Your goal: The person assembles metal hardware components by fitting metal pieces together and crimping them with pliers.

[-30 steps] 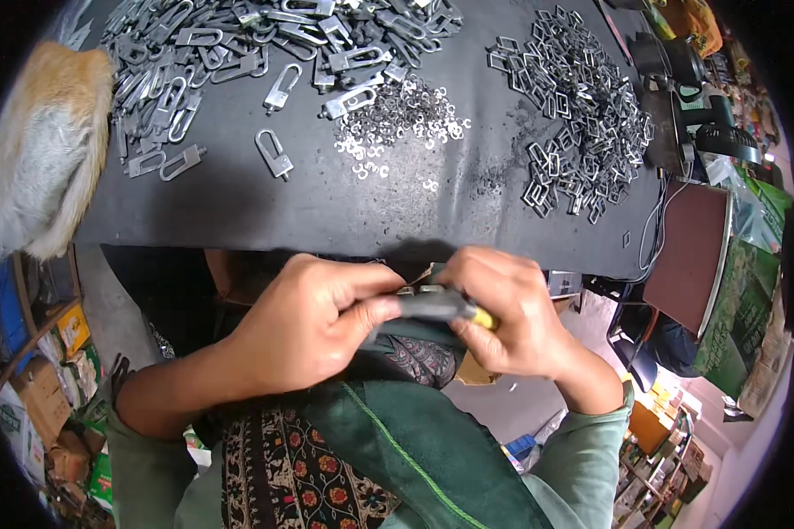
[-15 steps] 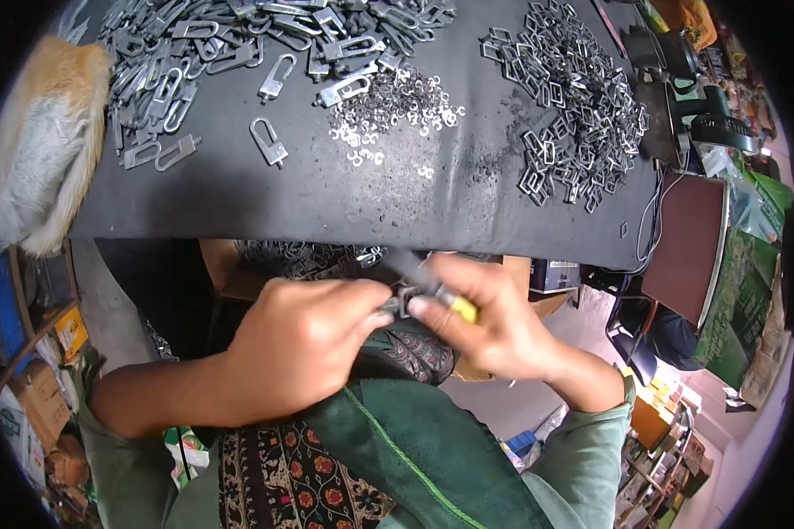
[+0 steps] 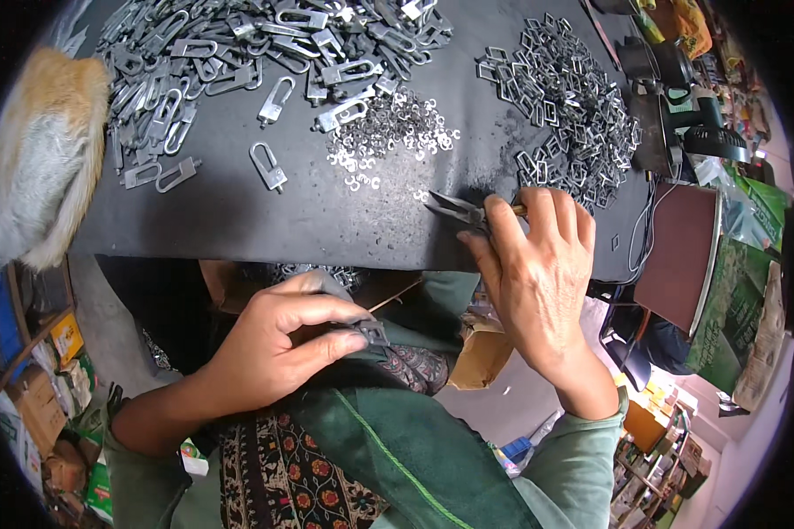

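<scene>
In my left hand (image 3: 273,339), over my lap, a small grey metal fitting (image 3: 372,332) with a squarish frame end is pinched between thumb and fingers; the rest of it is hidden by them. My right hand (image 3: 543,264) is closed round a pair of pliers (image 3: 468,212) above the table's front edge. The plier jaws are parted, their tips beside a stray C-shaped metal clip (image 3: 421,197). A heap of such small clips (image 3: 388,128) lies just beyond. Behind and left spreads a large pile of U-shaped metal loops (image 3: 273,44).
On the right of the black table (image 3: 326,220) is a pile of rectangular metal rings (image 3: 573,115). A furry animal (image 3: 48,159) sits at the left edge. Below the table, more metal pieces lie near a cardboard box (image 3: 481,357). A black fan (image 3: 715,132) stands far right.
My right hand with the pliers has moved away from the left hand, up and right to the clips on the table. My left hand has shifted slightly left and down, still holding the fitting.
</scene>
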Demonstrator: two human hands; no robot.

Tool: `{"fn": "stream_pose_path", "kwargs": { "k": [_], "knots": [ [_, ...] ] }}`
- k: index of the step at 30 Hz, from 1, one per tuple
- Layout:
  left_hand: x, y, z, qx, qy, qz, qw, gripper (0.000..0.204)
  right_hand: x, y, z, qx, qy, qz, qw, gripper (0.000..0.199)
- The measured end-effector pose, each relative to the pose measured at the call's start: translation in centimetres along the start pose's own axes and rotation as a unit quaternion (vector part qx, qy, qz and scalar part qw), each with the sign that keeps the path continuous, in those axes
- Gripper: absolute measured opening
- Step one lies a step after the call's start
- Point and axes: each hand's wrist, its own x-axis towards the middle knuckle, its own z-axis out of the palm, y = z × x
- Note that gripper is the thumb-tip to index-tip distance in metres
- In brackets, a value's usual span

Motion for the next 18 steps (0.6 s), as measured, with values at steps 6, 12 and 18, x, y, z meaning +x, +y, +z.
{"fn": "stream_pose_path", "kwargs": {
  "k": [6,12,18],
  "knots": [
    [0.1,0.6,-0.1,-0.005,0.046,-0.058,0.997,0.020,0.5,-0.2,0.0,-0.014,-0.011,-0.006,1.000,0.028],
    [0.6,1.2,-0.7,-0.063,0.061,-0.092,0.992,0.021,0.8,0.3,-1.5,0.019,-0.041,-0.044,0.998,0.027],
    [1.1,1.6,-1.5,-0.241,-0.014,-0.243,0.940,0.023,1.2,1.0,-2.4,0.189,-0.066,-0.201,0.959,0.041]
  ]
}}
